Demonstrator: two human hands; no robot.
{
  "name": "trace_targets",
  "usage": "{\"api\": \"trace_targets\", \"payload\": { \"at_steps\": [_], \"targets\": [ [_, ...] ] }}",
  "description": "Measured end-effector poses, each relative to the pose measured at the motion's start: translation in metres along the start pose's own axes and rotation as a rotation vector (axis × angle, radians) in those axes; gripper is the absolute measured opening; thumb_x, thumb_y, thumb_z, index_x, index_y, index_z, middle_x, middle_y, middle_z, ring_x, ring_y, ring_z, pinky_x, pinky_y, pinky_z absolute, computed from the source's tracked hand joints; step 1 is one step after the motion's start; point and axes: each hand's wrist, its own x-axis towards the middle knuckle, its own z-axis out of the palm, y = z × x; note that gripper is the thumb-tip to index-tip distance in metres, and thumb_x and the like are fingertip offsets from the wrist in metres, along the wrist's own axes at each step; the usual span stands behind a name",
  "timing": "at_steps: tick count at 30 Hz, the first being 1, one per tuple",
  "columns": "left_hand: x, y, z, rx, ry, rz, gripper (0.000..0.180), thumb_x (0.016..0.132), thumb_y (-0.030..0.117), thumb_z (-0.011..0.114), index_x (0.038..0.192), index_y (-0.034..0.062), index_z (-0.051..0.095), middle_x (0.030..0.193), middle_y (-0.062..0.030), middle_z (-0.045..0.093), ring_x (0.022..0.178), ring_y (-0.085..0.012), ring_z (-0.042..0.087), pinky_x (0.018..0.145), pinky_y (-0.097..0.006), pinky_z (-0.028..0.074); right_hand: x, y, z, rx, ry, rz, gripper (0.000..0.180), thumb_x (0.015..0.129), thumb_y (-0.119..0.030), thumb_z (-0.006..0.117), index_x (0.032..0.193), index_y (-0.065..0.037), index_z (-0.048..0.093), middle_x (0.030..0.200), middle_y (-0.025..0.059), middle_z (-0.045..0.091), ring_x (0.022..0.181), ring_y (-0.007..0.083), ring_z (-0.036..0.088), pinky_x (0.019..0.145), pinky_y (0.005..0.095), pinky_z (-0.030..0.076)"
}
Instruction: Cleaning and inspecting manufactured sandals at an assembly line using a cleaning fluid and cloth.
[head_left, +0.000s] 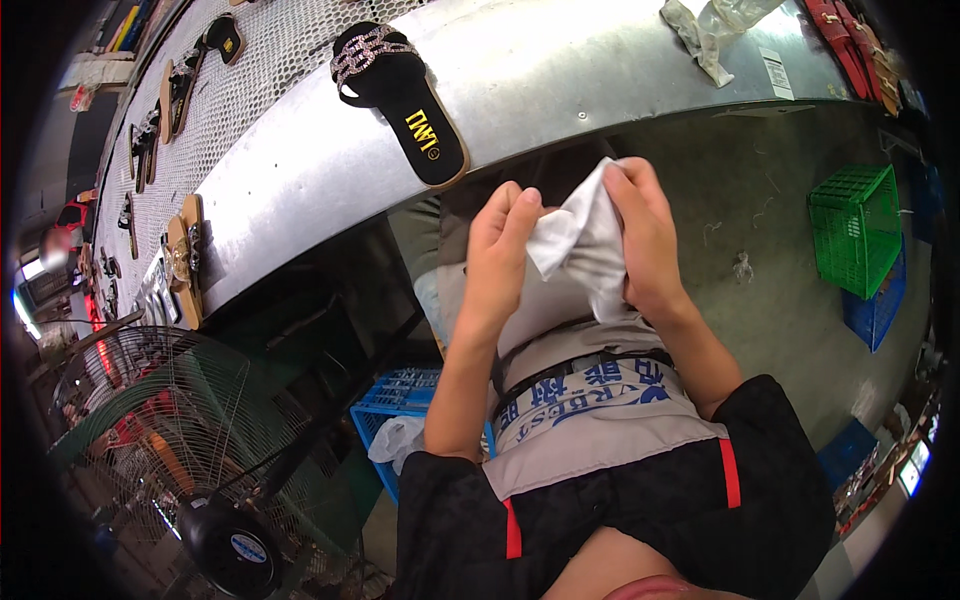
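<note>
Metal ledge (560, 75) beyond white cloth (588, 232), grey floor (755, 340), green crate (853, 228).

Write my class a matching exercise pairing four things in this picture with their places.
Things:
1. White cloth
2. Glittery-strapped sandal
3. Green crate
4. Fan

Places:
A. Lower left of the picture
B. On the shiny metal surface
C. Right side of the picture
D. Held by the left hand and right hand

Pairs: 1-D, 2-B, 3-C, 4-A
</note>
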Motion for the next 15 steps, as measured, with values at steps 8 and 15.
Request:
{"api": "trace_targets", "payload": {
  "at_steps": [8,15],
  "targets": [
    [0.001,-0.025,0.008,-0.431,-0.047,-0.376,0.065,0.104,0.058,0.037,0.126,0.0022,0.061,0.109,-0.0062,0.07,0.1,-0.0181,0.068,0.095,-0.037,0.054,0.032,0.017,-0.007,0.036,-0.054,0.266,0.021,0.106,-0.028,0.056,0.1,-0.007,0.056,0.087,-0.0006,0.059,0.077,0.0058,0.056,0.07,0.0237,0.049],
    [0.017,-0.04,-0.008,0.024,-0.007,-0.179,0.029,0.104,0.035,0.058,0.102,0.0067,0.065,0.096,0.0003,0.066,0.094,-0.0089,0.06,0.087,-0.03,0.048,0.021,0.011,-0.028,0.081,-0.096,0.394,0.021,0.105,-0.029,0.058,0.101,-0.009,0.06,0.086,-0.0012,0.059,0.078,0.0061,0.058,0.069,0.0231,0.049]
  ]
}}
